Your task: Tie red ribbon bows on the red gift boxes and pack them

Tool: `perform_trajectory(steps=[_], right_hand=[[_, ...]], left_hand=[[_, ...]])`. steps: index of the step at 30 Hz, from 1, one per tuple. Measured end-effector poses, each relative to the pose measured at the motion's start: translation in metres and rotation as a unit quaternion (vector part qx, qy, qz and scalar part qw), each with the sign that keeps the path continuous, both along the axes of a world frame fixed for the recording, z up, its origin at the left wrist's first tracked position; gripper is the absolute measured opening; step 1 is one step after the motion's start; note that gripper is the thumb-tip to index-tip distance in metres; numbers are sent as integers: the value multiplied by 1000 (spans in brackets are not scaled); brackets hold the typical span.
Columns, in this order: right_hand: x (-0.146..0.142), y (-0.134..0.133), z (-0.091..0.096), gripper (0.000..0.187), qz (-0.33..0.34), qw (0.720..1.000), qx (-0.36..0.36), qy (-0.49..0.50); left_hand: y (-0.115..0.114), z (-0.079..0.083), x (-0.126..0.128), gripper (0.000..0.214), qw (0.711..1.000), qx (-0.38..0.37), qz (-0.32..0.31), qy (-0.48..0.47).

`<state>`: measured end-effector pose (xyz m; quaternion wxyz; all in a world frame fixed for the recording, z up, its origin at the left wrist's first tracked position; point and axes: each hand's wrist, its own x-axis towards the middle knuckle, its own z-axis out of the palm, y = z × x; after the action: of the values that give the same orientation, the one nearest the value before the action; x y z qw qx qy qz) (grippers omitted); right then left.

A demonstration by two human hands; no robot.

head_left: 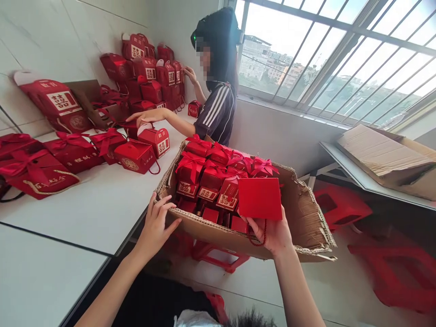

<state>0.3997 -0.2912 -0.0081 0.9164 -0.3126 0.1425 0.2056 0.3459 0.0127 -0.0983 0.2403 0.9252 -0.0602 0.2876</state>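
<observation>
My right hand point(272, 234) is closed on a small red gift box point(260, 198), gripping it from below; its plain red face is towards me and a dark red cord handle hangs by my fingers. The gift box is over the front right part of a cardboard carton point(204, 223). Inside the carton stand rows of red gift boxes point(213, 175), several topped with red ribbon bows and some bearing white labels. At the carton's near left corner, my left hand point(157, 223) touches the rim with its fingers spread and the thumb apart.
A co-worker point(218, 81) stands beyond the carton, one hand among gift boxes on the white table point(102, 213). More red boxes point(150, 68) are piled against the wall. Red stools point(395, 268) stand on the floor at right. Flattened cardboard point(384, 154) lies on a board near the barred window.
</observation>
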Motion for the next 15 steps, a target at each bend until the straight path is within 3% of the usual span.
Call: perform_trajectory(steps=[11, 15], right_hand=[[-2, 2, -2, 44, 18, 1000, 6, -8], [-1, -1, -4, 36, 10, 1000, -7, -2]], left_hand=[[0, 0, 7, 23, 1000, -13, -5, -7], [0, -3, 8, 23, 1000, -19, -5, -8]])
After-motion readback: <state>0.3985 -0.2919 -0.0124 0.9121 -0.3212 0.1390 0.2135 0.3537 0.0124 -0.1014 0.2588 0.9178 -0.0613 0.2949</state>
